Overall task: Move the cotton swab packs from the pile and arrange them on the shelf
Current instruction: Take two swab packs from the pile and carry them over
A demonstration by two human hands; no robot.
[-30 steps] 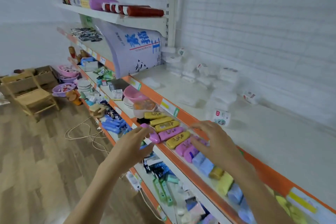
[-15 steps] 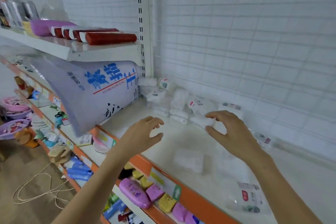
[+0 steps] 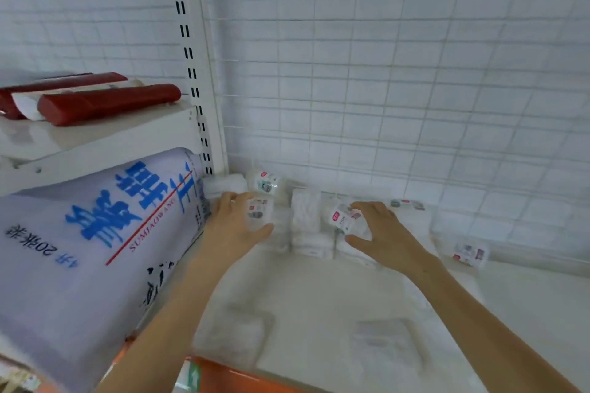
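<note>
White metal shelf (image 3: 319, 303) bearing, against its wire-grid back corner, the heaped clear-wrapped cotton swab packs (image 3: 306, 217); left hand (image 3: 236, 226) and right hand (image 3: 383, 233) curl around labelled packs, apparently to lift them.

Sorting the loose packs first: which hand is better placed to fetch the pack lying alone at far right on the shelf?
Right. The right hand is nearer the lone pack; the left hand is at the pile's far end, by the big bag.

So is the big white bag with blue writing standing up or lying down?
Lying down, tipped. The big white bag lies slanted on its side under the upper shelf, its blue writing sideways, next to the left hand.
</note>
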